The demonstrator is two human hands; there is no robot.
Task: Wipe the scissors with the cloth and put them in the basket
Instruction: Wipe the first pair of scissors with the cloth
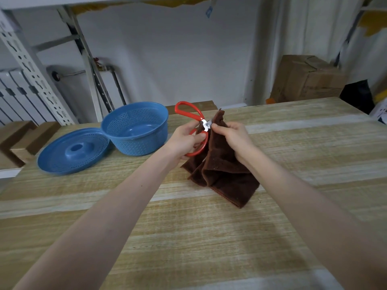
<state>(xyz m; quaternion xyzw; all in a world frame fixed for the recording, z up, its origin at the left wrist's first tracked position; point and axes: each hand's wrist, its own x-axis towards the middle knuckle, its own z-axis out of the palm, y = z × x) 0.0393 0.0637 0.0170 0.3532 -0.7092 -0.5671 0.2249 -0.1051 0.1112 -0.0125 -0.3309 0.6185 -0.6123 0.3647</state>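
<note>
**Q:** What was the state of each hand?

**A:** The left hand point(186, 141) gripped the scissors point(201, 119) by the lower red handle loop, with its fingers curled through and round it. The upper loop stood free above that hand. The right hand point(232, 139) pinched the brown cloth point(224, 170) just beside the pivot screw, thumb and fingers pressed together on the fabric.

**Q:** Where were the blades?

**A:** They were hidden inside the cloth, under the right hand's fingers. The cloth hung below both hands, and its lower folds rested on the wooden table point(188, 237).

**Q:** And the basket?

**A:** The blue perforated basket point(138, 145) stood on the table near the left hand, on its outer side. The matching lid point(73, 151) lay further out, touching the basket.

**Q:** Was any marking legible?

**A:** The print on the cardboard box point(307, 80), beyond the right hand, was too blurred to read. The same held for the blue tag point(208, 11) hanging above.
</note>
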